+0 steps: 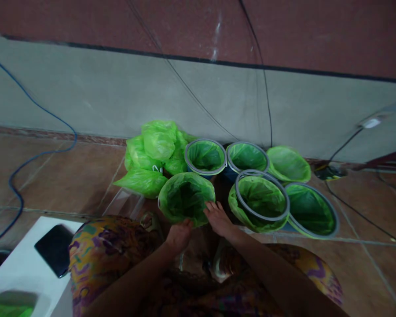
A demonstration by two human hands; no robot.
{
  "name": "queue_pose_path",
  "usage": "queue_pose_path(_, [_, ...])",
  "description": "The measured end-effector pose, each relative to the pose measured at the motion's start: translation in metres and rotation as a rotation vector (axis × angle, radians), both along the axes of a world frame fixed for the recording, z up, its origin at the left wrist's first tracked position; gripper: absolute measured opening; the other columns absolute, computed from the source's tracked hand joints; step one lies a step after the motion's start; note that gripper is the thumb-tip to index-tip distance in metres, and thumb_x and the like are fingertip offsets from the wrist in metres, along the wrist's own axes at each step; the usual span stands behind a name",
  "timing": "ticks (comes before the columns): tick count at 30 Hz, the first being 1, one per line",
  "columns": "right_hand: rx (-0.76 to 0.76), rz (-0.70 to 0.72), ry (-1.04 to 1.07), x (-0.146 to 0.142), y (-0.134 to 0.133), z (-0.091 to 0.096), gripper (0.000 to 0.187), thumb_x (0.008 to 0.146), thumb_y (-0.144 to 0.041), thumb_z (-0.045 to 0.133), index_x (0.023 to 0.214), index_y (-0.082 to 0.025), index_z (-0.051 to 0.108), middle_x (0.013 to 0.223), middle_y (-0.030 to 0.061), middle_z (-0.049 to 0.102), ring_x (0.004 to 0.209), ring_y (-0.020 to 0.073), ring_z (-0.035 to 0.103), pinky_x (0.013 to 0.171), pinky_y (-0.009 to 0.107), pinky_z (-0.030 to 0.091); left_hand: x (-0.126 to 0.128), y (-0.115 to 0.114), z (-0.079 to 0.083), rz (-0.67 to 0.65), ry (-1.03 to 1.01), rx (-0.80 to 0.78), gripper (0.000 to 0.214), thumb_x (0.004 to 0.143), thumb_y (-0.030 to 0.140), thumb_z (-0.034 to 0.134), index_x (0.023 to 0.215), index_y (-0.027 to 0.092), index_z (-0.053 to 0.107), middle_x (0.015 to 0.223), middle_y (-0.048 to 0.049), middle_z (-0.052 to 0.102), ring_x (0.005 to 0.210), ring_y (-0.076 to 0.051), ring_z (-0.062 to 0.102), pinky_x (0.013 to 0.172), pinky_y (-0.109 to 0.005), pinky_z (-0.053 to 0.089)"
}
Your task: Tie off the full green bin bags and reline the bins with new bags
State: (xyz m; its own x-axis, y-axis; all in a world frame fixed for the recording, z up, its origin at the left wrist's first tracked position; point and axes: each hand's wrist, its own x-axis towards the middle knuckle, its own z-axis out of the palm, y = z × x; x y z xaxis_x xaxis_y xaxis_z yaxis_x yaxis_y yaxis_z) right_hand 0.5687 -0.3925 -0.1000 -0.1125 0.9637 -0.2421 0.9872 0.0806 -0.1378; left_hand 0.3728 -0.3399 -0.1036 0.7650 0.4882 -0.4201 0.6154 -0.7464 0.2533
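Observation:
A bin lined with a light green bin bag (187, 198) stands on the floor between my feet, its bag folded outward over the rim. My left hand (180, 237) is closed on the near edge of this bag. At the right side of the rim, my right hand (219, 219) touches the bag with its fingers stretched out and slightly apart. To the right is another bag-lined bin (239, 211) with a loose grey ring (285, 198) lying tilted on top. Grey-ringed bins with green bags (204, 156) (247, 158) (313, 209) surround these two.
Stuffed green bags (160, 141) are heaped by the wall, left of the bins. Another green-lined bin (288, 163) stands at the back right. A phone (55, 250) rests on a white surface (23, 255). A blue cable (36, 156) and a black cable (359, 220) cross the floor.

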Motion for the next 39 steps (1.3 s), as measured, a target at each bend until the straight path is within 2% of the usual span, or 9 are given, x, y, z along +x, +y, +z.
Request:
queue_pose_path(3, [0.015,0.021,0.0,0.001,0.002,-0.011,0.025,0.088,-0.008,0.043,0.101,-0.015,0.062,0.124,0.0136,0.054,0.121,0.0244,0.041,0.107,0.046,0.022,0.009,0.005,-0.006,-0.003,0.081,-0.011,0.034,0.087,0.008,0.035,0.108,0.014,0.06,0.105,-0.0131,0.065,0.094,-0.025,0.065,0.075,-0.035,0.053])
queue_pose_path(7, [-0.004,0.058,0.036,0.011,0.009,-0.016,0.018,0.089,-0.014,0.047,0.09,-0.017,0.065,0.102,0.0081,0.063,0.109,0.022,0.047,0.106,0.044,0.021,0.007,0.015,-0.008,0.002,0.118,-0.02,0.033,0.088,0.008,0.034,0.104,0.012,0.063,0.1,-0.0144,0.067,0.091,-0.026,0.067,0.074,-0.036,0.053])
queue_pose_path(13, [-0.072,0.051,0.038,0.007,0.017,-0.018,0.022,0.089,-0.01,0.046,0.09,-0.019,0.066,0.094,0.0054,0.065,0.102,0.0203,0.05,0.107,0.045,0.018,-0.005,0.03,0.003,0.001,0.173,-0.058,0.03,0.086,0.009,0.038,0.095,0.012,0.067,0.099,-0.0153,0.069,0.094,-0.028,0.066,0.078,-0.039,0.052])
queue_pose_path(17, [-0.145,0.026,0.006,-0.008,0.025,-0.02,0.022,0.087,-0.011,0.045,0.09,-0.017,0.066,0.092,0.0077,0.067,0.098,0.022,0.053,0.106,0.046,0.02,-0.013,0.039,0.009,0.017,0.199,-0.062,0.029,0.085,0.011,0.041,0.096,0.012,0.067,0.102,-0.0144,0.069,0.1,-0.026,0.064,0.083,-0.035,0.05])
queue_pose_path(22, [-0.137,-0.035,-0.02,-0.019,0.038,-0.005,0.023,0.084,-0.01,0.045,0.091,-0.015,0.066,0.094,0.0109,0.066,0.098,0.0251,0.054,0.103,0.047,0.024,-0.019,0.039,0.014,0.039,0.185,-0.037,0.03,0.084,0.011,0.039,0.103,0.015,0.063,0.104,-0.0129,0.066,0.096,-0.024,0.065,0.079,-0.034,0.05])
queue_pose_path(26, [-0.101,-0.087,0.022,-0.02,0.038,0.015,0.023,0.086,-0.012,0.043,0.095,-0.016,0.064,0.099,0.0105,0.065,0.099,0.0224,0.055,0.095,0.036,0.033,-0.022,0.025,0.016,0.066,0.079,0.01,0.034,0.085,0.014,0.042,0.116,0.02,0.054,0.119,-0.0097,0.058,0.095,-0.021,0.065,0.076,-0.031,0.052])
queue_pose_path(29, [-0.147,-0.01,0.113,-0.026,0.025,0.021,0.024,0.085,-0.01,0.041,0.094,-0.016,0.063,0.095,0.0078,0.065,0.091,0.0181,0.057,0.087,0.028,0.038,-0.02,0.012,0.015,0.046,0.026,0.008,0.036,0.086,0.013,0.04,0.119,0.02,0.052,0.121,-0.0094,0.056,0.094,-0.019,0.065,0.076,-0.031,0.052])
queue_pose_path(33, [-0.209,0.107,0.168,-0.044,0.004,0.012,0.024,0.083,-0.01,0.044,0.095,-0.013,0.063,0.097,0.0096,0.064,0.089,0.0185,0.058,0.079,0.027,0.042,-0.011,0.0,0.011,-0.039,0.05,-0.027,0.036,0.086,0.009,0.038,0.117,0.018,0.054,0.119,-0.011,0.057,0.093,-0.021,0.065,0.075,-0.033,0.054])
queue_pose_path(39, [-0.153,0.13,0.136,-0.05,-0.002,-0.016,0.029,0.088,-0.014,0.041,0.11,-0.01,0.06,0.105,0.0132,0.064,0.102,0.0237,0.056,0.095,0.037,0.038,-0.003,0.004,-0.001,-0.047,0.197,-0.017,0.039,0.088,0.005,0.033,0.118,0.012,0.056,0.111,-0.0159,0.061,0.093,-0.025,0.066,0.073,-0.037,0.055])
